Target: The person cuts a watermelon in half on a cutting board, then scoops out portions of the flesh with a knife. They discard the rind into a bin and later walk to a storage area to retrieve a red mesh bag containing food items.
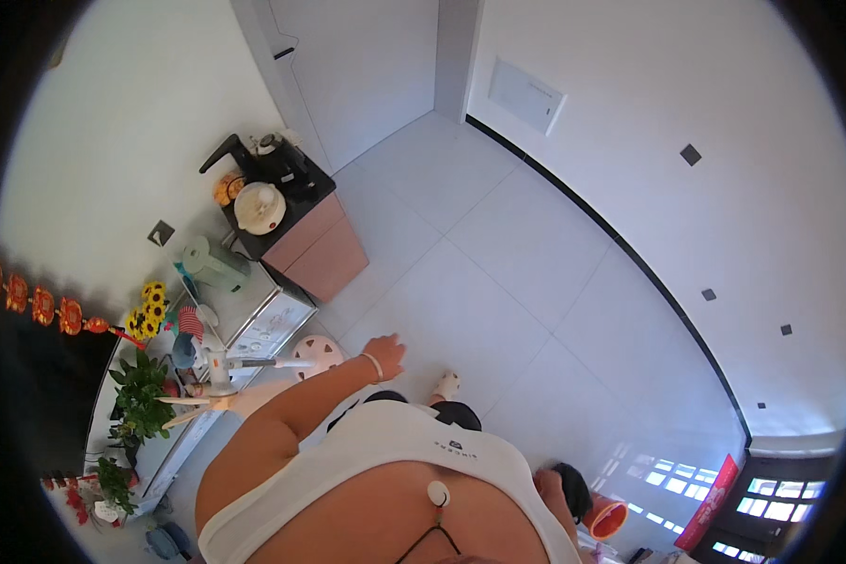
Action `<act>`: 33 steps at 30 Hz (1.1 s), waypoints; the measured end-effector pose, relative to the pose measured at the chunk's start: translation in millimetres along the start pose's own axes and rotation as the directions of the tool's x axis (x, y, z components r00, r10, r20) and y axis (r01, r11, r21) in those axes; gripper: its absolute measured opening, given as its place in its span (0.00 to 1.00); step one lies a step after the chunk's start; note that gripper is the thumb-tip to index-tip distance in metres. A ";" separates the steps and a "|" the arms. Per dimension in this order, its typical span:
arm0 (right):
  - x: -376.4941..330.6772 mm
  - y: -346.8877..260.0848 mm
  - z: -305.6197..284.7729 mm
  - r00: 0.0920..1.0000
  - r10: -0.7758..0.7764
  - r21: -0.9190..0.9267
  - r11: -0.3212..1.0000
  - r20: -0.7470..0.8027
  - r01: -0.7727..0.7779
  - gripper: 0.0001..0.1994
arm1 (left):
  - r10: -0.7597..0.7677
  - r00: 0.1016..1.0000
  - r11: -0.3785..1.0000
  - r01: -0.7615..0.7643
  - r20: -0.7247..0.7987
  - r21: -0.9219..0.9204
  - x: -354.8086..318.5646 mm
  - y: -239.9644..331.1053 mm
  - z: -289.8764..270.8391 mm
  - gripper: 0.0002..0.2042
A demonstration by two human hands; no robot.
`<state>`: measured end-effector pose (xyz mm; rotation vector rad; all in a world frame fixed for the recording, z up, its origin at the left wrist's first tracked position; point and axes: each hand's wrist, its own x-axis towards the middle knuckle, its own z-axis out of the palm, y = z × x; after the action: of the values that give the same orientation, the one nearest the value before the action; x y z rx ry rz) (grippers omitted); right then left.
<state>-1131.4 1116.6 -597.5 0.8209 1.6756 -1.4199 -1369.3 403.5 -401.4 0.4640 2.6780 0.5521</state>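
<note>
My left hand (386, 356), a pale bracelet at its wrist, hangs in front of my body with nothing seen in it and its fingers loosely apart. Just left of it is the round base (319, 353) of a white standing fan (219, 372), whose bare blades reach behind my upper arm. My right hand (551, 491) is low at my right side, its fingers mostly hidden. Beside that hand is a black object (571, 487) that I cannot make out, and past it an orange bucket (609, 519). Whether the right hand touches the black object is unclear.
A pink-fronted cabinet (321, 252) carries a white pot (259, 208) and a black kettle set (287, 167). Nearer stands a white cabinet (271, 315) with a green pitcher (214, 263), and leafy plants (141, 395). Tiled floor (479, 273) runs to a closed door (367, 75).
</note>
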 end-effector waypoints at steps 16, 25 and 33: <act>190.7 -595.2 204.7 0.982 -0.097 -0.257 0.965 -0.162 0.053 0.13 | -0.524 0.826 0.839 0.542 0.209 -0.038 64.9 -239.9 -74.5 0.24; 229.8 -761.2 221.1 0.950 0.033 -0.327 0.935 -0.312 -0.140 0.11 | -0.385 0.923 0.920 0.385 0.009 -0.075 285.7 -334.8 -274.2 0.28; 399.6 -945.0 259.1 0.968 0.094 -0.573 0.791 -0.232 -0.214 0.10 | -0.605 0.773 0.781 0.622 0.191 -0.047 350.8 -428.3 -306.7 0.24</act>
<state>-2099.4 698.5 -507.1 0.7174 1.9927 -0.6354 -1907.0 70.3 -423.1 -0.3903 2.4154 0.4242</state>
